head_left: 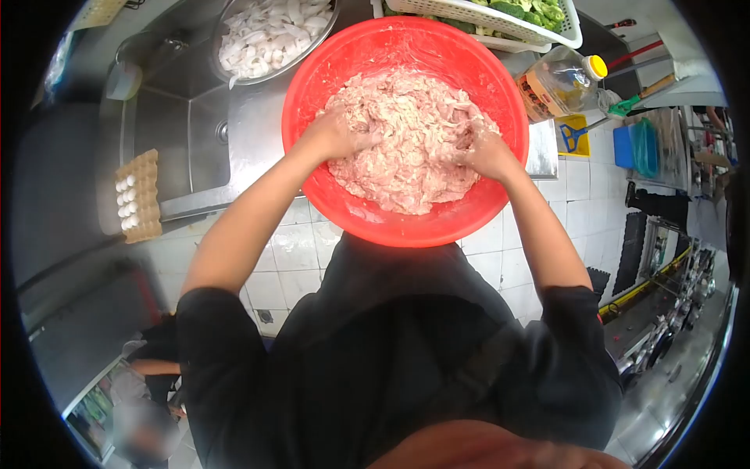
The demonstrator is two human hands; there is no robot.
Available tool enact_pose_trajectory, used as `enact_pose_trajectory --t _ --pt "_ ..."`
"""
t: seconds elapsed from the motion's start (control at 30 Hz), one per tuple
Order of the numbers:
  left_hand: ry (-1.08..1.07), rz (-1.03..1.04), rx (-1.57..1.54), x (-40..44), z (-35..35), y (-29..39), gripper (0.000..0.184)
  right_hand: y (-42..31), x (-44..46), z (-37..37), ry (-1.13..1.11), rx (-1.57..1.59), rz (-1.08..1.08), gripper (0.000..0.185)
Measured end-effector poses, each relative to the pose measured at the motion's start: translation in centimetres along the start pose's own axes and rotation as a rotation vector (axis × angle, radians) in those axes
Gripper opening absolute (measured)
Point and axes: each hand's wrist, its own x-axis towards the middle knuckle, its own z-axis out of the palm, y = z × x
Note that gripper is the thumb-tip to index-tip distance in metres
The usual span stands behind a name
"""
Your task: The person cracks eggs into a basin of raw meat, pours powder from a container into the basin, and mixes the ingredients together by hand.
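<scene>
A large red basin (308, 176) holds a heap of pale pink raw meat (406, 133), cut in pieces and coated with something wet and pasty. My left hand (341, 136) is at the left side of the heap, its fingers sunk into the meat and partly hidden. On the opposite side, my right hand (486, 153) curls its fingers into the meat, fingertips covered. Both hands are inside the basin, and bits of the coating cling to them. The basin's near rim is close to my body.
Behind the basin stand a metal bowl (332, 27) of white strips and a white basket (539, 33) of broccoli. A yellow-capped bottle (558, 82) is at the right. Left lie a steel sink (209, 156) and an egg tray (144, 187). Another person (148, 383) is at the lower left.
</scene>
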Motion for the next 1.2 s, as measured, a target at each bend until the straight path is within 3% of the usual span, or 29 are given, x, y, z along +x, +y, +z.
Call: enact_pose_trajectory --t 0.03,0.1,0.17,0.23,0.27,0.3,0.37,0.43,0.53,0.57,0.63,0.7,0.77,0.83,0.87,0.93,0.97,1.03,1.1,1.13,1.2 --pt "-0.033 -0.022 -0.119 2.1 1.8 -2.5 0.08 1.7 1.8 1.7 -0.007 -0.003 0.002 0.097" --pt "-0.024 -0.026 -0.119 4.9 1.7 -1.8 0.08 4.1 5.9 3.2 0.329 -0.105 0.082 0.105" --pt "-0.021 -0.035 -0.121 8.9 2.7 -2.5 0.08 2.6 8.6 1.5 0.202 0.062 0.2 0.105" --pt "0.057 0.123 0.022 14.4 5.3 -5.7 0.072 3.9 12.6 1.9 0.235 0.177 0.003 0.103" --pt "0.142 -0.083 -0.403 12.3 3.1 -0.9 0.061 5.7 15.0 3.0 0.088 0.763 -0.097 0.086" --pt "0.141 -0.082 -0.403 13.6 3.5 -0.7 0.061 5.7 16.5 2.4 0.089 0.763 -0.097 0.086" --pt "-0.087 -0.083 -1.028 16.5 5.2 -1.6 0.052 5.1 17.7 1.7 -0.216 1.1 0.038 0.066" --pt "-0.172 -0.134 -1.128 18.5 6.4 -2.7 0.048 4.2 17.5 1.3 -0.187 1.114 0.058 0.06" --pt "-0.369 -0.035 -1.211 15.7 3.6 -1.0 0.049 1.2 14.2 -1.6 -0.241 1.219 0.133 0.055" --pt "-0.365 -0.114 -1.248 12.0 0.5 2.5 0.049 1.5 13.7 -2.0 -0.262 1.216 -0.018 0.053" --pt "-0.343 -0.192 -1.275 8.3 -1.7 4.0 0.048 0.4 10.8 -3.4 -0.242 1.11 -0.142 0.049" --pt "-0.449 0.056 -0.91 5.9 -1.8 2.9 0.049 -2.6 5.8 -5.9 -0.304 0.996 -0.092 0.046" --pt "-0.416 0.212 -0.599 2.0 -1.5 4.3 0.049 -3.8 2.9 -6.6 -0.442 0.372 -0.27 0.048" --pt "-0.389 0.326 -0.509 -0.2 -0.1 5.2 0.049 0.1 3.0 -2.9 -0.25 -0.281 -0.946 0.058" --pt "-0.463 0.348 -0.337 -1.1 0.7 5.8 0.048 -0.5 2.3 -2.1 -0.257 -0.276 -0.945 0.058" --pt "-0.537 0.374 -0.158 -0.5 2.8 5.8 0.047 -3.0 1.6 0.2 -0.547 -0.571 -0.371 0.039" --pt "-0.615 0.354 0.003 1.0 5.0 4.7 0.045 -3.9 2.5 0.8 -0.542 -0.572 -0.37 0.039" --pt "-0.69 0.339 0.172 3.0 6.5 4.0 0.043 -4.3 4.9 2.3 -0.623 -0.436 -0.132 0.032" --pt "-0.58 0.368 0.293 5.1 5.9 4.0 0.039 -0.8 9.5 5.0 -0.562 -0.42 -0.328 0.029" --pt "-0.573 0.369 0.297 6.1 6.0 3.3 0.039 -1.3 9.7 4.5 -0.556 -0.424 -0.332 0.029" --pt "-0.449 0.428 0.285 6.8 6.5 2.4 0.042 -2.0 8.9 4.0 -0.242 -0.65 -0.164 0.033"
